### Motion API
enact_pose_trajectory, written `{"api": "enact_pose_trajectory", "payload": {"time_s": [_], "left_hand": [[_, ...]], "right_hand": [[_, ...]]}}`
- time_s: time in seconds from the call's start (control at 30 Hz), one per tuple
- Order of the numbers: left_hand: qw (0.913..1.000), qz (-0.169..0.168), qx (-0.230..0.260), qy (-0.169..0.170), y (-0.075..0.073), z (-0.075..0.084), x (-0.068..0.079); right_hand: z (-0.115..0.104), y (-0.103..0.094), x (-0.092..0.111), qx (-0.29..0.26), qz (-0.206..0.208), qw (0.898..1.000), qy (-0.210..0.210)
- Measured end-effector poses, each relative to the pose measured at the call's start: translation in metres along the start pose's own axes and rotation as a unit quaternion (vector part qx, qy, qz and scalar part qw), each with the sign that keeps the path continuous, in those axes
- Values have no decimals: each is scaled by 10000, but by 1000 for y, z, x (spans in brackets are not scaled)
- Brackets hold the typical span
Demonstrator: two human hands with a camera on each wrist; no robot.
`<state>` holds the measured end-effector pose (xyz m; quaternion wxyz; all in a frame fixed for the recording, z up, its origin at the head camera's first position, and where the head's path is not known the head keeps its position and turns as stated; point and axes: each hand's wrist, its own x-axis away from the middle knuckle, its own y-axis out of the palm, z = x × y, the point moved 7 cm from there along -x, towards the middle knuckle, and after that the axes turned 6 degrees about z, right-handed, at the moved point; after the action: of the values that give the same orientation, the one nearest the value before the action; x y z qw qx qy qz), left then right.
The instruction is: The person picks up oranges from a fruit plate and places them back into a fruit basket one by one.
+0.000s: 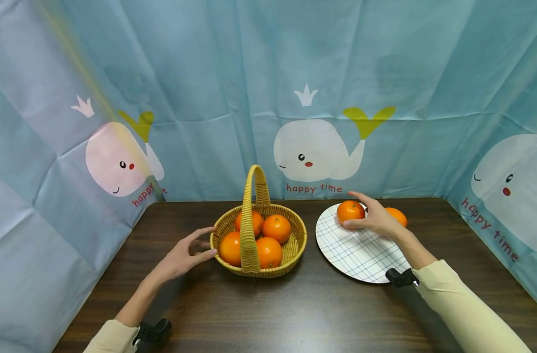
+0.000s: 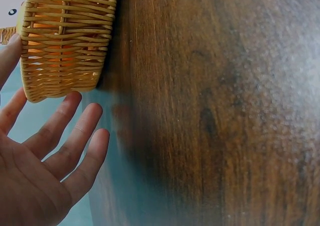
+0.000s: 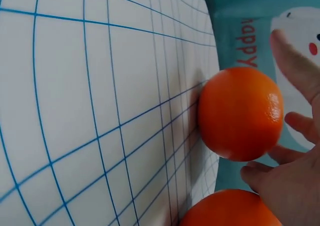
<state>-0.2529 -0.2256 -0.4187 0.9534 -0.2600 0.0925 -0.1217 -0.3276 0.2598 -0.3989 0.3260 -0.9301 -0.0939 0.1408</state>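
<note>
A yellow wicker basket (image 1: 274, 270) with a tall handle holds several oranges (image 1: 276, 228). Just left of it is my left hand (image 1: 182, 257), fingers spread and fingertips right at the basket's rim. From the left wrist view, the basket's woven side (image 2: 70, 51) shows close to the thumb and fingers. On a round white plate (image 1: 354, 257) with blue grid lines sits an orange (image 1: 348, 210). My right hand (image 1: 376, 218) reaches over the plate, thumb and fingers apart around this orange (image 3: 240, 113). A second orange (image 1: 397, 215) is partly hidden behind the right hand.
Basket and plate stand side by side toward the back of a dark wooden table (image 1: 268, 314). A light blue curtain (image 1: 206, 98) with printed whales rises behind the table and along both sides. Black straps (image 1: 400, 277) circle the wrists at the cream sleeves.
</note>
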Motion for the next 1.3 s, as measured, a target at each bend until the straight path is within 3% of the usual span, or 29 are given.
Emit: {"api": "enact_pose_trajectory", "payload": {"time_s": [0.23, 0.77, 1.3], "left_hand": [[10000, 14, -49, -6, 1, -3, 1], [10000, -10, -7, 60, 1, -3, 1], [10000, 31, -46, 51, 1, -3, 0]], "right_hand": [[8, 7, -3, 155, -15, 9997, 207], [9, 10, -3, 582, 46, 9983, -41], [1, 1, -1, -318, 211, 9991, 195]]}}
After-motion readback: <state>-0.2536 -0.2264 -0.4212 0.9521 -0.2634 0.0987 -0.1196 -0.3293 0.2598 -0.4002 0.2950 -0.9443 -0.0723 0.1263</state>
